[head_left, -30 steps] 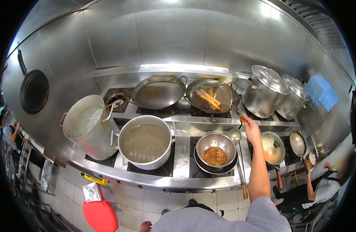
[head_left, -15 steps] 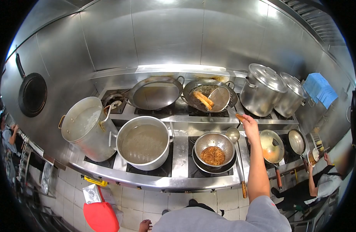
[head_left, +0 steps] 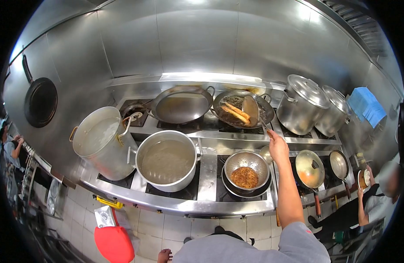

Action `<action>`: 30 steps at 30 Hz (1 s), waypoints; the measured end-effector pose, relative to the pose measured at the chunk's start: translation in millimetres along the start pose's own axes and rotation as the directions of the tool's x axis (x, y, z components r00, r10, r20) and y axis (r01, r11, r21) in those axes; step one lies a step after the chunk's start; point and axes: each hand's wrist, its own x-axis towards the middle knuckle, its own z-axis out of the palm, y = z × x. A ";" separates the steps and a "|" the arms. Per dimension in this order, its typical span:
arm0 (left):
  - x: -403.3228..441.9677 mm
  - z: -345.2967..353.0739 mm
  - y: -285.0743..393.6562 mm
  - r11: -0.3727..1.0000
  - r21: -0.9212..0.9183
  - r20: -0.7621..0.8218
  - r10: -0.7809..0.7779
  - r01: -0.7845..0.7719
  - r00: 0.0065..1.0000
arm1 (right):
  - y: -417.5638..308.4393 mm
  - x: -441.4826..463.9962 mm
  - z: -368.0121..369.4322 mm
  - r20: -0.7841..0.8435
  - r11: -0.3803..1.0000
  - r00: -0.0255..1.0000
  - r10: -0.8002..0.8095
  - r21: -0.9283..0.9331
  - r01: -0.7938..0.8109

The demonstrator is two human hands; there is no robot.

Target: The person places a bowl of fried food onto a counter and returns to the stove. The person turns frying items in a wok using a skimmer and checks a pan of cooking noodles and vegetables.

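My right hand (head_left: pixel 278 148) is closed round the wooden handle of a skimmer (head_left: pixel 250 109). The skimmer's round head is tilted on edge over the right back wok (head_left: pixel 266 116). Bubbling oil fills that wok, and golden fried rolls (head_left: pixel 237 112) lie in it, left of the skimmer. Down beside my body hangs my left hand (head_left: pixel 165 255), its fingers loosely curled and slightly apart, with nothing seen in it. Below the wok, a perforated metal bowl (head_left: pixel 259 166) holds a browned, crumbly food (head_left: pixel 244 177). A ladle (head_left: pixel 265 153) lies beside the bowl, partly hidden by my right forearm.
Another wok (head_left: pixel 182 105) sits at back left. Two big pots of liquid, a tall one (head_left: pixel 103 131) and a wider one (head_left: pixel 167 161), stand left. Lidded pots (head_left: pixel 302 105), frying pans (head_left: pixel 309 168) and another person (head_left: pixel 377 206) are at right. A red lid-like object (head_left: pixel 114 244) is below.
The skimmer has turned from facing up to standing on edge, and the fried rolls now lie apart from it in the oil. My right hand has moved slightly down.
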 end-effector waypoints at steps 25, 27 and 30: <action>20.5 4.8 8.5 1.000 -0.008 0.039 0.004 -0.004 0.999 | 23.7 10.2 40.8 0.011 0.993 1.000 -0.023 0.113 0.022; 17.7 3.2 2.9 1.000 -0.005 0.046 0.001 -0.001 0.999 | 19.8 6.4 44.8 -0.007 0.998 1.000 -0.022 0.060 0.022; 20.9 1.1 -17.3 1.000 0.006 0.045 -0.013 0.012 0.999 | 18.6 0.2 49.4 -0.026 0.999 0.999 -0.035 -0.036 0.034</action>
